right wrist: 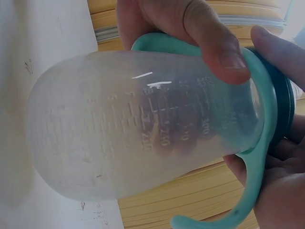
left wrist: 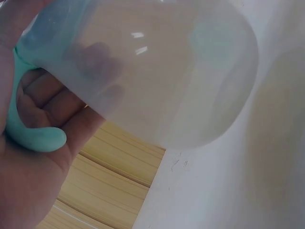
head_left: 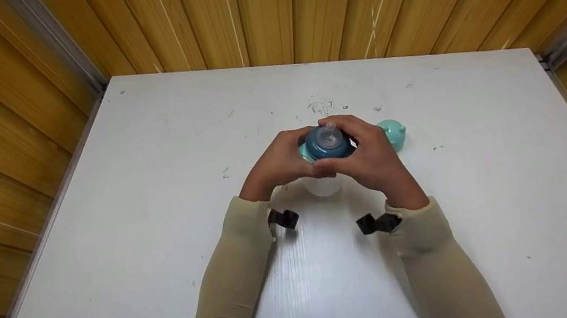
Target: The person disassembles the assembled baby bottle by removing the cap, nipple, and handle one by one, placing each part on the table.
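Note:
A clear baby bottle [right wrist: 95, 124] with raised measuring marks stands roughly upright, close over the white table. Around its neck sits a teal ring with two curved handles [right wrist: 257, 176]. My left hand [head_left: 281, 162] grips the bottle at this neck; its thumb [right wrist: 231, 62] presses the upper body in the right wrist view, and one handle lies against the palm in the left wrist view. From the other side, my right hand [head_left: 371, 157] curls its fingers and thumb round the dark blue collar [head_left: 317, 150]. A clear nipple [head_left: 330, 136] points up from the collar.
A teal cap [head_left: 394, 134] with small knobs lies on the table [head_left: 136, 224] just beyond my right hand. Wood-look panelled walls [head_left: 267, 17] border the table at the back and sides. Black wrist mounts [head_left: 285, 219] sit at both cuffs.

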`<action>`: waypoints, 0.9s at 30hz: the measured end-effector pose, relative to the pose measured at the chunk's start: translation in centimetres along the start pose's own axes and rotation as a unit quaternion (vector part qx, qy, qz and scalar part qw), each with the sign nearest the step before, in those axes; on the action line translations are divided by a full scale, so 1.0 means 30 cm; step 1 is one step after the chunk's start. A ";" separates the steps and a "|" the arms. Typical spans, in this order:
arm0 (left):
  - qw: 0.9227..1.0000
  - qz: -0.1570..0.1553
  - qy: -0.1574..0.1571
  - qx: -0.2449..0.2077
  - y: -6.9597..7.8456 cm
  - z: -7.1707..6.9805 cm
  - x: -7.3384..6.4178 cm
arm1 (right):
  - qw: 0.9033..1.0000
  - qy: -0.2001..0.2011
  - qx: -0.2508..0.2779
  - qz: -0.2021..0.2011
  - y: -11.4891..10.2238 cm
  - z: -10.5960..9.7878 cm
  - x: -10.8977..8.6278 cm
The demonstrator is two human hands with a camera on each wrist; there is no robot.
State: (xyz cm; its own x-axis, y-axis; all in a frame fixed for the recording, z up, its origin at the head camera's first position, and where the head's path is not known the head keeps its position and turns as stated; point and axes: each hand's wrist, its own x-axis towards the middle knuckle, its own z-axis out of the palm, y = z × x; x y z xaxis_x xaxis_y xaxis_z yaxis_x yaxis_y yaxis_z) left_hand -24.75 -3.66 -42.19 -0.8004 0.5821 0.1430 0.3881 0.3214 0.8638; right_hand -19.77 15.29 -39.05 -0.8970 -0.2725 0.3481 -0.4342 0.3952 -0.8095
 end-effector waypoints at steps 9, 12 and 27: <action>1.000 0.000 -0.005 0.009 0.006 -0.001 -0.004 | 0.999 -0.016 0.030 -0.021 0.004 -0.008 -0.001; 1.000 -0.001 -0.010 0.008 0.007 -0.001 -0.004 | 0.999 -0.021 0.035 -0.024 0.004 -0.010 -0.001; 1.000 -0.001 -0.016 -0.017 -0.002 0.003 -0.005 | 0.997 -0.043 0.055 -0.027 0.010 -0.019 0.001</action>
State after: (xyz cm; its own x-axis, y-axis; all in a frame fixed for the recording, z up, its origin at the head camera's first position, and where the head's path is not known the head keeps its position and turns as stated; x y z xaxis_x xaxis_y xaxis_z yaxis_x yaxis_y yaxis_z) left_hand -24.62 -3.69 -42.32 -0.7863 0.6050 0.1256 0.3700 0.2983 0.8799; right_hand -19.97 15.90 -39.00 -0.8600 -0.3677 0.3540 -0.4655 0.2808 -0.8393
